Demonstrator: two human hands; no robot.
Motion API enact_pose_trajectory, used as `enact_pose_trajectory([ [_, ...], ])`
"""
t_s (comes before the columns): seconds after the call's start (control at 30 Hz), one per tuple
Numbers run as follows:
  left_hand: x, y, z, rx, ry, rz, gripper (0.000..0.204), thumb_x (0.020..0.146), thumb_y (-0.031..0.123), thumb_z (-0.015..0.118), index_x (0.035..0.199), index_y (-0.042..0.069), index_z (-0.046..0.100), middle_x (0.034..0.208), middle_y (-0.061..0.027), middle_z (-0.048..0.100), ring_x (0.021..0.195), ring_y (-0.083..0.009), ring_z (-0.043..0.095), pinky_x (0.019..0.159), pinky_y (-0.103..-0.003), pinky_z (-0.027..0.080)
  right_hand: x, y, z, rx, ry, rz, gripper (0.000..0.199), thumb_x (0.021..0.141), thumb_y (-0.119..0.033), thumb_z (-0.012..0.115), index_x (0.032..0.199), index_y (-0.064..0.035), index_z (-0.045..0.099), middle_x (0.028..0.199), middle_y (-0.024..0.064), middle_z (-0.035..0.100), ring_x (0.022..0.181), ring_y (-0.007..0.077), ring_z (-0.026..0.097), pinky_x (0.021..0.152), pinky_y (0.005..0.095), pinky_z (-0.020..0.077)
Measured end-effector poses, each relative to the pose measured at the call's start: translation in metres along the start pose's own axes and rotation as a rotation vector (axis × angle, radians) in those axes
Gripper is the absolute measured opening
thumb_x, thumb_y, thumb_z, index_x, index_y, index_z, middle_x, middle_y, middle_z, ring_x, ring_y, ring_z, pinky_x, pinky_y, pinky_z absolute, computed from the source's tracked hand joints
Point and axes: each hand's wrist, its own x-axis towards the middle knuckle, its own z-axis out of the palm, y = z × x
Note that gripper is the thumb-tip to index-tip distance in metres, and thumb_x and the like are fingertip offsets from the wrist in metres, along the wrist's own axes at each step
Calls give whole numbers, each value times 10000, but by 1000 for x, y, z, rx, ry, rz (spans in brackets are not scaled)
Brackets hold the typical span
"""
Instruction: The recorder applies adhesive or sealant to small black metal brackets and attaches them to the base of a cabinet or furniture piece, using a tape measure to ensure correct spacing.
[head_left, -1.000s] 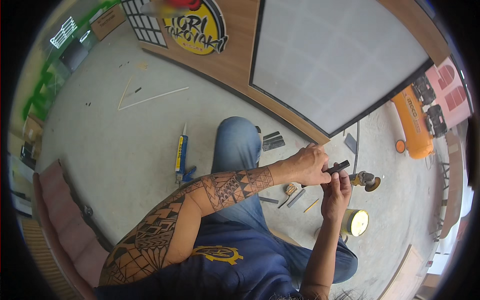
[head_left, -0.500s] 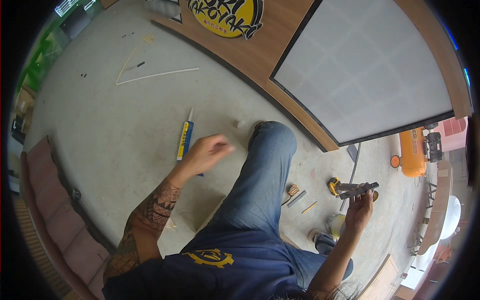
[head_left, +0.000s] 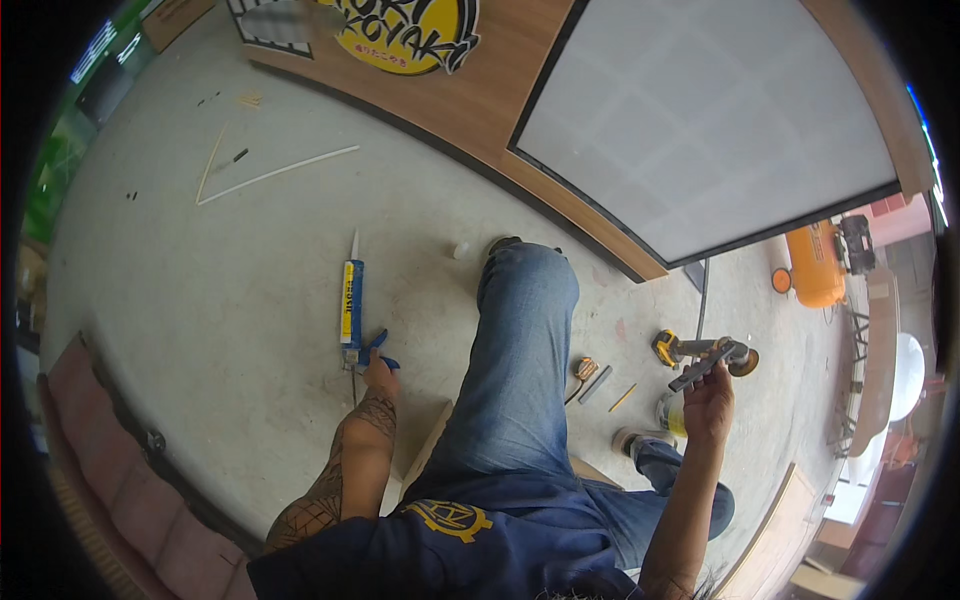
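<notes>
My left hand [head_left: 379,374] is closed around the blue handle of a caulking gun [head_left: 351,308]. A blue and yellow cartridge sits in the gun, its pale nozzle aimed away from me. The gun appears to lie on the concrete floor, left of my bent knee. On the right, my right hand [head_left: 709,402] pinches a short dark strip [head_left: 692,376] and holds it up. Behind that strip, and partly covered by it, is a yellow and black angle grinder [head_left: 666,347] on the floor.
A tape measure [head_left: 587,367], a grey strip [head_left: 596,384] and a yellow pencil [head_left: 623,397] lie right of my knee. A wood-faced counter [head_left: 500,120] stands ahead. An orange compressor [head_left: 815,265] is at far right; thin pale strips [head_left: 290,172] lie far left.
My left hand has come down and back to the caulking gun's handle and closed on it. The dark strip has tilted in my right hand. The whole view has shifted slightly.
</notes>
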Motion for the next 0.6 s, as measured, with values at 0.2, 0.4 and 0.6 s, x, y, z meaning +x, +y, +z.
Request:
enact_pose_trajectory([
  [0.2, -14, 12, 18, 181, 93, -66, 625, 1013, 502, 683, 1435, 46, 610, 1347, -100, 618, 1223, -234, 603, 1082, -381, 505, -11, 3, -13, -38, -24, 22, 283, 1077, -263, 631, 1281, -76, 690, 1041, 8, 714, 978, 158, 679, 951, 379, 550],
  [0.4, 13, 39, -19, -971, -204, -181, 441, 1046, 396, 665, 1356, 83, 647, 1081, -29, 648, 839, -147, 579, 724, -298, 534, -1, 9, -24, -5, -33, 19, 289, 1064, -270, 645, 1268, -70, 688, 1018, -1, 713, 979, 144, 672, 927, 355, 537],
  [0.6, -4, 88, -41, -1044, -528, 23, 276, 1053, 258, 666, 1225, 43, 645, 904, -25, 593, 661, -97, 495, 535, -232, 457, -7, 16, 0, 10, -4, 38, 195, 1087, -235, 599, 1181, -90, 690, 977, -17, 700, 960, 140, 677, 935, 350, 537],
])
